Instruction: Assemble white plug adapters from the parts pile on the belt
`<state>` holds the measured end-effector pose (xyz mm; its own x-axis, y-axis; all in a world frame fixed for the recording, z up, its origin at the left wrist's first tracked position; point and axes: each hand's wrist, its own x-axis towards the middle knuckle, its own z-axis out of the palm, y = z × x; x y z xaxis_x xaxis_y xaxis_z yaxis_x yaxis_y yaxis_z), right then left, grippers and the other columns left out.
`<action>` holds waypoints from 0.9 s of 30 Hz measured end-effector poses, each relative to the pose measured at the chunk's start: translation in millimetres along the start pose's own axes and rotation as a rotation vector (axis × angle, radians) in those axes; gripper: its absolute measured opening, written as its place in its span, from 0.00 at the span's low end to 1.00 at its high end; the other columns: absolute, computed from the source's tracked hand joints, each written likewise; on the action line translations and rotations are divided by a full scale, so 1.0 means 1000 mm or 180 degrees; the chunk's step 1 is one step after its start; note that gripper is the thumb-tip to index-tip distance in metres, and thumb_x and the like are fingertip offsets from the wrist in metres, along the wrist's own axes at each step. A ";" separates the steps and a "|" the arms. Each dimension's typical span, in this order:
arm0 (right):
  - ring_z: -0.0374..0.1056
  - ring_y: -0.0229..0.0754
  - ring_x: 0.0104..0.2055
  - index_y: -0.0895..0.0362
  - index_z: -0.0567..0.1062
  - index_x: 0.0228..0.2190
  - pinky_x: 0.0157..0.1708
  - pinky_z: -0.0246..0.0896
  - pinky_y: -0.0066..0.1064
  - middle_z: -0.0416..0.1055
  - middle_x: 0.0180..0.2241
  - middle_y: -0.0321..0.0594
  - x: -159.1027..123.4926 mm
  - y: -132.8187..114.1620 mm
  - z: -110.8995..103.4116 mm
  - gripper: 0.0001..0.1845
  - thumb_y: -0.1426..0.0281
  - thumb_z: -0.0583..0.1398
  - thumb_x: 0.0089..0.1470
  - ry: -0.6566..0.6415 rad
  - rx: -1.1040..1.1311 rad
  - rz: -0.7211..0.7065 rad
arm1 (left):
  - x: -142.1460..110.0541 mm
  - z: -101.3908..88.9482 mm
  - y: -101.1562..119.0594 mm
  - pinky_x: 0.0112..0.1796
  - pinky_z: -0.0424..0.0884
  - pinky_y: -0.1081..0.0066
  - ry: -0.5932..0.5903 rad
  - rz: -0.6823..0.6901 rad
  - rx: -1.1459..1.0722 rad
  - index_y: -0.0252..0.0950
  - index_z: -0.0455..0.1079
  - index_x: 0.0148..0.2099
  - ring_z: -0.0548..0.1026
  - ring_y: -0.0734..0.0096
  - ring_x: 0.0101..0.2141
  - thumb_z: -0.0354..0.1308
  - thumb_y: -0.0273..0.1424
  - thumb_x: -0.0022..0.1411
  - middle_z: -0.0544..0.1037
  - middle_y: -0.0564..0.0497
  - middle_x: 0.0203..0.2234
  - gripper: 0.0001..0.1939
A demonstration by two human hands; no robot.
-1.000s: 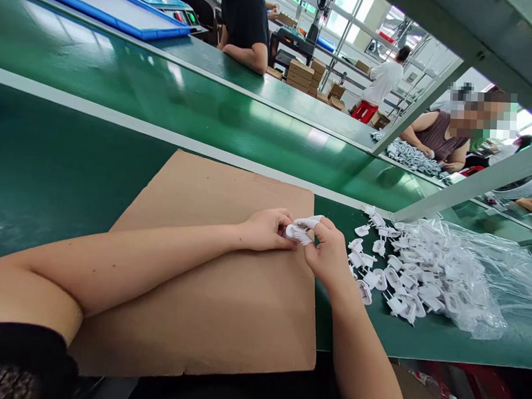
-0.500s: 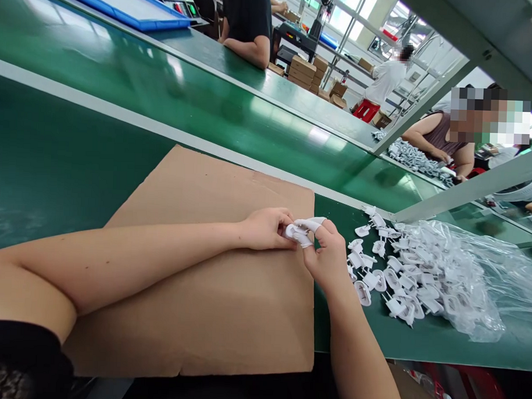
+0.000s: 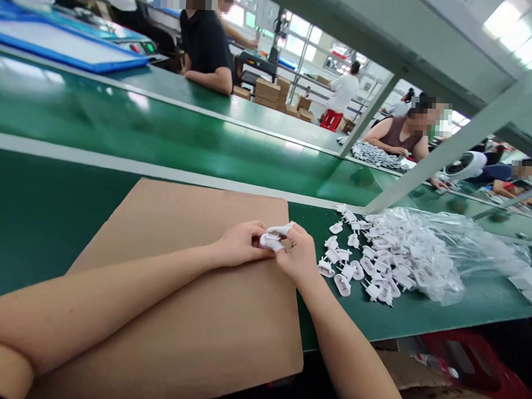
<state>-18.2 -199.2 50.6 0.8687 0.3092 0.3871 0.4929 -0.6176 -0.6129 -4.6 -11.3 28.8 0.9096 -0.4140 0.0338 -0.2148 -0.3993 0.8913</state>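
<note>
Above the right part of a brown cardboard sheet (image 3: 191, 331), my two hands meet on a small white plug piece (image 3: 268, 241). My left hand (image 3: 240, 243) has its fingers closed on the left side of the piece. White coverings wrap the thumb and index finger of my right hand (image 3: 299, 259), which pinches the piece from the right. Fingers hide much of the piece. Just right of the cardboard lie several loose white plug pieces (image 3: 342, 285), some with pins showing, merging into a larger heap (image 3: 383, 265).
A clear plastic bag (image 3: 438, 269) lies over the heap's right side. A slanted metal post (image 3: 406, 184) rises behind it. Across the green bench (image 3: 176, 141) are a blue-rimmed tray (image 3: 75, 44), a person in black (image 3: 205, 52) and another person by a grey heap (image 3: 376, 154).
My view has turned rightward and up, so the bench and hands appear further left. Both hands keep hold of the white plug piece, with little change in their grip.
</note>
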 end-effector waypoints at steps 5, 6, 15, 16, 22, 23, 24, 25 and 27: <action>0.75 0.41 0.44 0.52 0.81 0.46 0.53 0.69 0.35 0.79 0.41 0.38 -0.006 0.007 0.007 0.17 0.72 0.65 0.54 0.0154 0.0631 0.0242 | -0.003 0.005 0.000 0.36 0.68 0.67 -0.0021 0.0001 0.0130 0.37 0.76 0.33 0.74 0.63 0.34 0.65 0.50 0.56 0.76 0.49 0.35 0.20; 0.75 0.41 0.44 0.53 0.80 0.49 0.52 0.69 0.33 0.79 0.42 0.38 -0.004 0.010 0.005 0.18 0.70 0.65 0.56 0.0230 0.0723 0.0305 | -0.001 0.003 0.000 0.36 0.68 0.67 -0.0110 -0.0103 0.0076 0.37 0.76 0.35 0.74 0.61 0.34 0.66 0.51 0.56 0.76 0.49 0.35 0.21; 0.53 0.68 0.67 0.66 0.72 0.58 0.65 0.48 0.59 0.66 0.60 0.66 0.006 0.049 -0.045 0.27 0.71 0.63 0.57 0.0260 -0.1929 0.1902 | 0.096 -0.059 -0.004 0.40 0.68 0.68 0.0982 -0.0725 0.0768 0.35 0.74 0.51 0.77 0.57 0.40 0.66 0.50 0.52 0.80 0.49 0.39 0.30; 0.55 0.68 0.66 0.66 0.72 0.57 0.63 0.50 0.59 0.66 0.59 0.66 0.005 0.051 -0.047 0.26 0.72 0.62 0.57 0.0136 -0.2025 0.2072 | 0.107 -0.068 -0.006 0.40 0.67 0.68 0.1142 -0.0721 0.1028 0.35 0.73 0.51 0.76 0.57 0.41 0.64 0.50 0.55 0.80 0.49 0.40 0.28; 0.66 0.52 0.55 0.59 0.76 0.52 0.47 0.64 0.37 0.64 0.58 0.56 0.006 0.050 -0.053 0.20 0.80 0.56 0.59 -0.0028 -0.1914 0.2113 | 0.138 -0.104 -0.028 0.38 0.66 0.70 0.1424 -0.0935 0.2013 0.40 0.67 0.46 0.74 0.57 0.42 0.55 0.52 0.62 0.75 0.52 0.38 0.21; 0.66 0.51 0.54 0.57 0.77 0.51 0.47 0.64 0.36 0.64 0.57 0.54 0.006 0.048 -0.054 0.20 0.80 0.56 0.59 -0.0038 -0.1879 0.2084 | 0.140 -0.106 -0.030 0.38 0.66 0.70 0.1360 -0.1086 0.2023 0.40 0.66 0.45 0.74 0.56 0.43 0.57 0.53 0.60 0.75 0.51 0.38 0.22; 0.67 0.50 0.53 0.56 0.78 0.49 0.46 0.64 0.35 0.64 0.56 0.53 0.006 0.046 -0.055 0.19 0.80 0.57 0.60 -0.0051 -0.1841 0.2058 | 0.141 -0.107 -0.029 0.39 0.68 0.68 0.1370 -0.1263 0.2032 0.40 0.65 0.46 0.74 0.53 0.45 0.59 0.55 0.58 0.75 0.50 0.40 0.25; 0.67 0.49 0.53 0.55 0.79 0.48 0.46 0.63 0.35 0.64 0.55 0.51 0.007 0.045 -0.055 0.18 0.79 0.57 0.60 -0.0065 -0.1802 0.2032 | 0.141 -0.107 -0.026 0.41 0.69 0.65 0.1506 -0.1453 0.2046 0.39 0.64 0.49 0.73 0.48 0.49 0.60 0.57 0.55 0.75 0.47 0.45 0.30; 0.66 0.50 0.53 0.54 0.81 0.46 0.47 0.63 0.36 0.65 0.54 0.50 0.007 0.042 -0.055 0.17 0.79 0.57 0.60 -0.0084 -0.1730 0.1981 | 0.136 -0.102 -0.011 0.48 0.71 0.55 0.2047 -0.1618 0.2063 0.35 0.61 0.58 0.67 0.36 0.58 0.61 0.62 0.51 0.68 0.36 0.58 0.44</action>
<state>5.8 -262.7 64.8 0.9791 -0.1923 0.0664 -0.1657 -0.9430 -0.2886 157.8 20.2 70.1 0.9231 0.3632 0.1264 0.2696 -0.8454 0.4611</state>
